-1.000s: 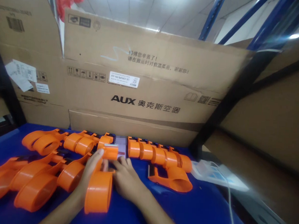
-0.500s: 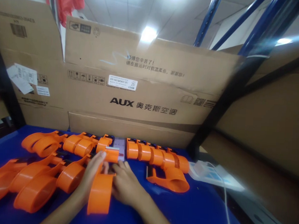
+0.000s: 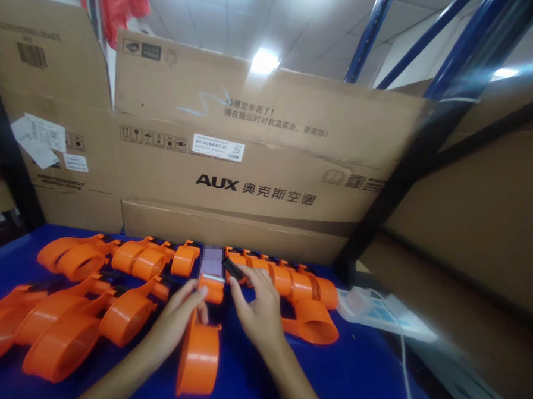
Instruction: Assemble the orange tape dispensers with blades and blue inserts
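Observation:
My left hand [image 3: 181,307] is closed around the neck of an orange tape dispenser [image 3: 199,360], whose round hub hangs toward me. A pale toothed strip shows along the top edge of its head, just past my thumb. Right of that head, my right hand [image 3: 261,309] pinches a small black strip-like piece [image 3: 232,268] between thumb and fingers. The black piece is tilted and apart from the held dispenser. Behind both hands a phone-like device [image 3: 212,261] with a lit screen lies on the blue table surface [image 3: 329,375].
Several orange dispensers with dark ends lie in rows on the left [image 3: 65,341] and at the back right [image 3: 280,280]. Another dispenser [image 3: 316,321] lies right of my right hand. A white cable [image 3: 403,361] runs down the right side. A cardboard wall [image 3: 256,223] closes the back.
The dispenser in my left hand has moved slightly right and toward me. My right hand has moved right and up, away from the dispenser, and the black piece now shows in its fingers.

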`<state>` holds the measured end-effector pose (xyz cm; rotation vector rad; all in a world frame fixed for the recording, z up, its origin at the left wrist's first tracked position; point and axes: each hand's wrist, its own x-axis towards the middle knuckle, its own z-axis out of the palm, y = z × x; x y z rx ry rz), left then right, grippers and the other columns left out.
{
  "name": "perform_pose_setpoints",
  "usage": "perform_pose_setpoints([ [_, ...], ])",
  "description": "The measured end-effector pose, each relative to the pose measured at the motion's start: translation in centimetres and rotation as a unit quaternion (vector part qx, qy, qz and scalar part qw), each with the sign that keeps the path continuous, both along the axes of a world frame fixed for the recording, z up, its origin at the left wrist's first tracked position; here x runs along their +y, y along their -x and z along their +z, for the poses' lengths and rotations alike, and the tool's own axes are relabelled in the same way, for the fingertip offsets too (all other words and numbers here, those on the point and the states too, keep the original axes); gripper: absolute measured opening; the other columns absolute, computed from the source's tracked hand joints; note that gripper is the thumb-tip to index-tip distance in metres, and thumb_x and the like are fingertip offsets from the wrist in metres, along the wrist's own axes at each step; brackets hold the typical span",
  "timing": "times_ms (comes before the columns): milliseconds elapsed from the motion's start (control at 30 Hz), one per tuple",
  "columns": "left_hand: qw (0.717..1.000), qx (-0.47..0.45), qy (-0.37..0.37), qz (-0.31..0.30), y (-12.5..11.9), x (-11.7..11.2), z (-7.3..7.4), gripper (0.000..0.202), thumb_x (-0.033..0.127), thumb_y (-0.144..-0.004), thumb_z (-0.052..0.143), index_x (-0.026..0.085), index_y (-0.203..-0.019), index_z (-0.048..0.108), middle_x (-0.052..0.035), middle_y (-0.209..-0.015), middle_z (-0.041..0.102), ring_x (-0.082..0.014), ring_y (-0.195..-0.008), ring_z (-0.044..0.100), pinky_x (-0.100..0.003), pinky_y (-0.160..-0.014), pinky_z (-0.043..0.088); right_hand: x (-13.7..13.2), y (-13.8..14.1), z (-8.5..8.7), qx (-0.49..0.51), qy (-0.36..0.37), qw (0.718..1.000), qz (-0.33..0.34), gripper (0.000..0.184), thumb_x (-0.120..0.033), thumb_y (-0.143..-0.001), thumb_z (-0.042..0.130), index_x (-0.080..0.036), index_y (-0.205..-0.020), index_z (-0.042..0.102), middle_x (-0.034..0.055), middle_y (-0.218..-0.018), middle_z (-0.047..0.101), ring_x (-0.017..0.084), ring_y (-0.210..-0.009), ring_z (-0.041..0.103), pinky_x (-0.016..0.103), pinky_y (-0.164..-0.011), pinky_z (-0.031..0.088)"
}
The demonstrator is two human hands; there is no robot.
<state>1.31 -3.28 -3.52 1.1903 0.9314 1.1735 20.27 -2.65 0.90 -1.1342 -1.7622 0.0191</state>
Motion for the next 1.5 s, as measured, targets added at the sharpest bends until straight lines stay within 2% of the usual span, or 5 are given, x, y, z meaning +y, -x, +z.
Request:
perform_pose_setpoints([
  [533, 0.999, -0.037, 0.016, -0.017, -0.1, 0.0, 0.4, 0.044, 0.039, -0.080, 0.073, 0.018, -0.117, 0.062, 0.0013, -0.069, 0.066, -0.0147, -0.061, 0.058, -0.025, -0.062, 0.045, -1.0, -0.1, 0.2, -0.100, 0.004, 0.991, 0.084, 0.023, -0.023, -0.096, 0.057, -0.022, -0.117, 0.066, 0.0098, -0.101, 0.069, 0.026, -0.096, 0.061, 0.043, -0.087, 0.051],
  [800, 0.998, -0.055, -0.001, -0.032, -0.4, -0.3, 0.5, 0.047, 0.031, -0.074, 0.080, 0.024, -0.117, 0.063, -0.0015, -0.087, 0.072, -0.0184, -0.077, 0.066, -0.025, -0.064, 0.051, -1.4, 0.4, 0.2, -0.110, 0.016, 0.988, 0.103, 0.025, -0.023, -0.094, 0.057, -0.023, -0.117, 0.068, 0.0097, -0.096, 0.070, 0.026, -0.091, 0.062, 0.042, -0.082, 0.052],
  [1167, 0.999, -0.041, 0.011, -0.003, -0.3, -0.2, 0.9, 0.042, 0.041, -0.079, 0.076, 0.018, -0.112, 0.063, 0.0015, -0.072, 0.061, -0.0132, -0.062, 0.057, -0.024, -0.058, 0.051, -0.9, -0.3, 0.1, -0.014, 0.094, 0.990, 0.099, 0.042, -0.008, -0.085, 0.048, -0.021, -0.123, 0.058, 0.0049, -0.096, 0.068, 0.020, -0.087, 0.065, 0.032, -0.080, 0.053],
  [1300, 0.997, -0.067, 0.029, 0.016, -0.2, -0.3, 1.4, 0.041, 0.040, -0.074, 0.080, 0.019, -0.105, 0.064, 0.0019, -0.072, 0.062, -0.0122, -0.059, 0.057, -0.023, -0.056, 0.050, -0.5, -1.0, -0.2, -0.146, 0.159, 0.975, 0.049, 0.018, -0.019, -0.087, 0.058, -0.021, -0.103, 0.067, 0.0068, -0.096, 0.070, 0.024, -0.091, 0.065, 0.036, -0.084, 0.050],
  [1500, 0.997, -0.066, 0.031, 0.002, -0.1, -0.4, 1.5, 0.037, 0.037, -0.073, 0.081, 0.020, -0.101, 0.064, 0.0035, -0.070, 0.062, -0.0111, -0.056, 0.055, -0.022, -0.055, 0.048, -1.3, -0.3, -1.7, -0.286, 0.200, 0.937, 0.010, 0.023, -0.034, -0.083, 0.072, -0.020, -0.101, 0.071, 0.0110, -0.100, 0.070, 0.031, -0.098, 0.062, 0.042, -0.085, 0.047],
])
